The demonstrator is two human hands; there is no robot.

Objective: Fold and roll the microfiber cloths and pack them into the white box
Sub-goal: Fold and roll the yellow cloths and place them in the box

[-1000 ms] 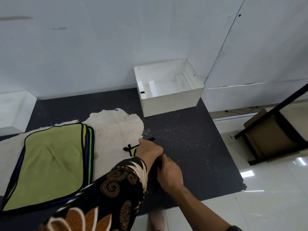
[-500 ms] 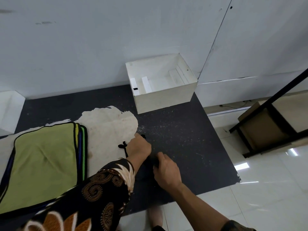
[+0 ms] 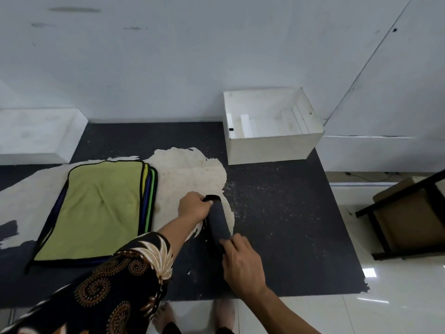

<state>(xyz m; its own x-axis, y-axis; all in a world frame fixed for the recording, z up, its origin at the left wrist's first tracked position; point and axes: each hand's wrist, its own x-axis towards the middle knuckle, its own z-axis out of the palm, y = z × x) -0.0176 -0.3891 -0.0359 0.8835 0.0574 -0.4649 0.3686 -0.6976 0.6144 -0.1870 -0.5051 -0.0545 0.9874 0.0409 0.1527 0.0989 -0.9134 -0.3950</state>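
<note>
1. A dark grey microfiber cloth (image 3: 218, 219), rolled into a tight cylinder, lies on the worn black surface (image 3: 284, 225) near its middle.
2. The left hand (image 3: 194, 208) curls its fingers around the roll's far end; the right hand (image 3: 243, 262) presses bent fingers on the near end.
3. At 9 o'clock lies a flat stack of cloths (image 3: 98, 210), olive-green on top with black piping.
4. At 1 o'clock stands the open white box (image 3: 272, 145), rectangular and stiff-walled.

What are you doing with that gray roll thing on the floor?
A person is holding a rolled dark gray cloth on the black mat, the left hand at its far end, the right hand at its near end. A stack of flat cloths waits to the left. The white box holds no cloths.
</note>
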